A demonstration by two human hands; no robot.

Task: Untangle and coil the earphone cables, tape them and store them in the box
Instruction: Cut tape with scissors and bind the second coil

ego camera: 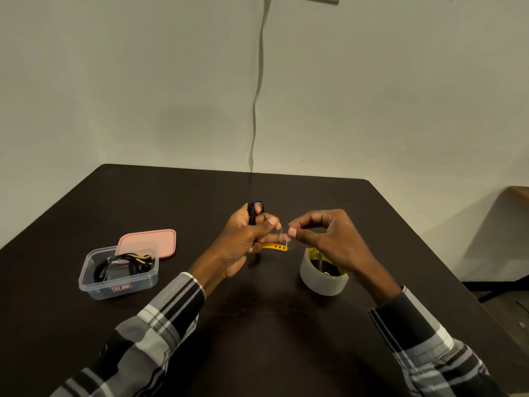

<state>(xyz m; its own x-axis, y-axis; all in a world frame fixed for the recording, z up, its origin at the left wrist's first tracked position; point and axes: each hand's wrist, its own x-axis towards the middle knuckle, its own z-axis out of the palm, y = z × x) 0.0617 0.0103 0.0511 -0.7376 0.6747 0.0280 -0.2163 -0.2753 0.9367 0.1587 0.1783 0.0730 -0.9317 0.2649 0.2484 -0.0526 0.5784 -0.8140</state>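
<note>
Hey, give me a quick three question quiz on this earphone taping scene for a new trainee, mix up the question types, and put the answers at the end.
1. True or false: the clear box already has a coiled cable inside.
2. Which hand grips the black earphone cable? A) left hand B) right hand C) neither
3. Fill in: the pink lid lies ___ the box, on the table.

Key
1. True.
2. A; the right hand pinches a piece of clear tape above the tape roll.
3. Behind, leaving the box open.
</note>
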